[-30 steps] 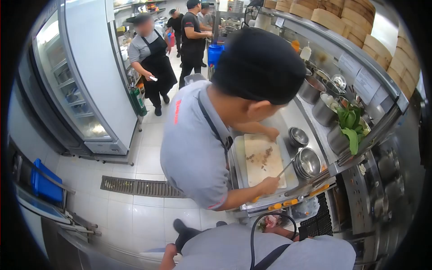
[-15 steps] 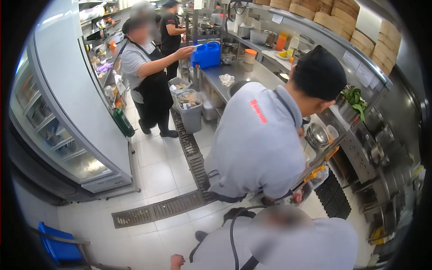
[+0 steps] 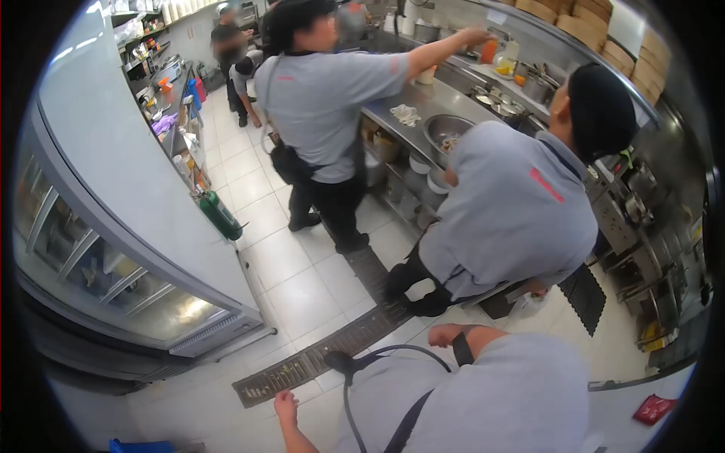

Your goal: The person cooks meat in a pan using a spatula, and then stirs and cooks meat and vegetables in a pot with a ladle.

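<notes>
Along the bottom of the view is my own body in a grey shirt, with a dark strap (image 3: 410, 423) and a black cable (image 3: 349, 404) across it. My left hand (image 3: 287, 408) hangs low at the left, fingers curled, above the white floor tiles; no object shows in it. My right hand (image 3: 445, 334) is bent in front of me in a loose fist, with a black band (image 3: 461, 348) on its wrist. Nothing shows in it. A floor drain grate (image 3: 302, 366) runs beneath, between my hands and the fridge.
A glass-door fridge (image 3: 113, 257) stands on the left. One co-worker (image 3: 513, 204) bends at the steel counter (image 3: 393, 113), by a metal bowl (image 3: 445, 128). Another co-worker (image 3: 325, 106) reaches across it. More people (image 3: 226, 45) are farther back. A green cylinder (image 3: 219, 215) stands beside the aisle.
The view has shifted and my right hand has come into sight. My left hand shows higher. A co-worker now reaches over the counter; the blue container and grey bins are out of sight.
</notes>
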Tool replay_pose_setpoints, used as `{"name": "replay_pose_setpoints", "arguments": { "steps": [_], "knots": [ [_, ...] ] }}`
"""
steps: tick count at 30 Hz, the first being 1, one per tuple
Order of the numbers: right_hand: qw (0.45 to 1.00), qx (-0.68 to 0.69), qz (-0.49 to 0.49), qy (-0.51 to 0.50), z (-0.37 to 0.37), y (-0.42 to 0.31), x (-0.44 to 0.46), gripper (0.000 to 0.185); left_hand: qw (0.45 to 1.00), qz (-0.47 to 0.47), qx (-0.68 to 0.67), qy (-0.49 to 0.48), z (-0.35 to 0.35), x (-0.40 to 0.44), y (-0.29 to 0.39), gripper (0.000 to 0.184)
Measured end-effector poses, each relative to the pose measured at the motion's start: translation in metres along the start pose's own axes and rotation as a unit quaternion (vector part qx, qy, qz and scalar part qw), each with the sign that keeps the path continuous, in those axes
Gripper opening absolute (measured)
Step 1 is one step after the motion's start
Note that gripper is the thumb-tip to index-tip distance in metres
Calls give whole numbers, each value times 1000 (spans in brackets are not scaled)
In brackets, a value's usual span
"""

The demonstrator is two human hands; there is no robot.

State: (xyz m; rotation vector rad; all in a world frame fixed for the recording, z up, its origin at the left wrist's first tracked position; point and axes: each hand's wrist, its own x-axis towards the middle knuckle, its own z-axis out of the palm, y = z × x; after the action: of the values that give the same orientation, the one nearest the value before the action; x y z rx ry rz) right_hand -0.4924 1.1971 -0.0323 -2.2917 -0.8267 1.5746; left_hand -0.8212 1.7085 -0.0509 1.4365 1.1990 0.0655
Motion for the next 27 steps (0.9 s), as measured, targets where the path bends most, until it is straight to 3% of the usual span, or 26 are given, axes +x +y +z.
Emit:
{"name": "replay_pose_setpoints", "arguments": {
  "steps": [2,3,4,5,6,7,8,9,10,12,15,16,17,18,20,21,25,27],
  "knots": [
    [987,67,-110,101,-35,-87,23,20,998,-55,33,-7,-50,-9,-24,16],
    [975,-180,-131,23,-57,-140,64,17,995,-87,40,-18,-78,-7,-41,15],
    [933,-324,-156,14,-60,-156,122,17,990,-139,-10,-23,-107,-8,-63,15],
    [870,-457,-185,12,-61,-168,182,18,946,-219,-204,-122,-147,4,-95,13],
    [930,-349,-114,7,-86,-234,170,18,971,-205,-68,-98,-166,-5,-105,12],
    [894,-403,-178,86,-90,-261,198,20,974,-200,61,-91,-176,-11,-108,12],
    [973,-189,-106,86,-98,-302,209,23,967,-207,107,-102,-187,-11,-113,11],
    [995,38,-29,83,-108,-345,205,26,963,-206,131,-115,-196,-6,-117,11],
    [995,41,-27,88,-109,-379,195,26,960,-203,147,-127,-209,0,-120,11],
    [958,219,-88,164,-96,-430,179,30,957,-190,159,-148,-232,20,-126,10],
    [963,185,-50,187,-45,-441,198,31,962,-159,146,-169,-275,55,-129,10],
    [981,56,-34,182,-18,-412,240,30,966,-147,129,-171,-291,69,-125,10],
    [959,-147,-93,224,26,-382,254,28,969,-138,111,-171,-304,82,-116,10],
    [893,-343,-146,254,60,-360,249,27,973,-130,92,-168,-318,97,-110,10],
    [963,-231,-27,134,136,-323,243,13,981,-115,41,-150,-351,130,-89,10],
    [980,-15,115,160,150,-365,167,14,985,-107,15,-137,-369,149,-81,11],
    [923,219,314,27,248,-328,125,31,995,-50,2,-81,-442,204,-51,16],
    [918,241,312,46,259,-343,108,33,994,-67,-39,-76,-475,215,-50,11]
  ]
}}
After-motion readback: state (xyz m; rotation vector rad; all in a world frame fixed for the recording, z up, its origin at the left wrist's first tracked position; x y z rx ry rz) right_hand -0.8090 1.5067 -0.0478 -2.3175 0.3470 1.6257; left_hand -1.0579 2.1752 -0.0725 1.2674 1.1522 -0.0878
